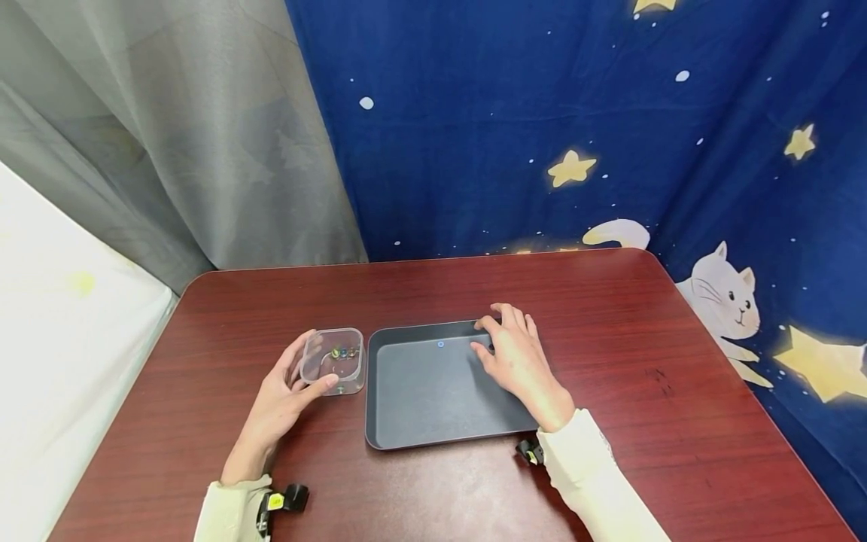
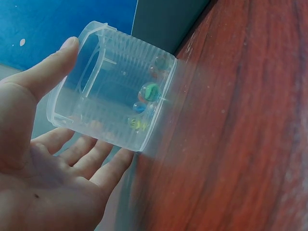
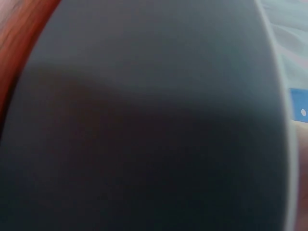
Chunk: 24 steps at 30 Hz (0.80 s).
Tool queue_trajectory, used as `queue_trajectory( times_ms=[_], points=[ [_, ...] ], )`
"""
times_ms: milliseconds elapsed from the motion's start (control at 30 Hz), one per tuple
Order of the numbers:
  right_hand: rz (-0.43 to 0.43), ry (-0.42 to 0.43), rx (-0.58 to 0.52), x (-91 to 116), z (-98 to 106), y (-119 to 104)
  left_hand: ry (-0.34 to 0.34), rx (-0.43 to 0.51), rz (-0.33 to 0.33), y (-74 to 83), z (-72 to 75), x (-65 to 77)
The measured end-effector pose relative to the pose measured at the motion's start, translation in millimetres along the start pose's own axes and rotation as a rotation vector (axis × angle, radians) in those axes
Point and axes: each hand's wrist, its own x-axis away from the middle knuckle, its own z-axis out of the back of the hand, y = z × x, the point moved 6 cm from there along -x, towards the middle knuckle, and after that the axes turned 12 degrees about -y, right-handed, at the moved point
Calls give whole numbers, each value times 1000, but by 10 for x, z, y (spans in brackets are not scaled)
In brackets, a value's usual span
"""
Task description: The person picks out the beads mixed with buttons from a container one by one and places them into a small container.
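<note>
My left hand [image 1: 281,395] holds a clear plastic container [image 1: 348,385] beside the tray, its thumb on the near side and its fingers round the far left side. Several glass marbles [image 2: 150,91], green, blue and yellowish, lie at the container's bottom. The dark grey tray [image 1: 433,399] lies flat on the table. Over its back right part is my right hand [image 1: 518,361], thumb and index finger apart and bent; a dark spot between them is too small to identify. A small blue ring-like mark or object [image 1: 441,344] shows near the tray's back edge.
The reddish-brown table [image 1: 433,489] reaches a rounded far edge, with a blue starry curtain [image 1: 474,150] and a grey curtain [image 1: 190,135] behind it. A white cloth [image 1: 61,339] hangs on the left. The tray's surface fills most of the right wrist view.
</note>
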Motion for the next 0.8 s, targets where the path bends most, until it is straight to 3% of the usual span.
queue_trajectory(
  times_ms=[800],
  points=[
    [-103, -48, 6, 49, 6, 217, -1, 6, -13, 3, -3, -18]
  ],
)
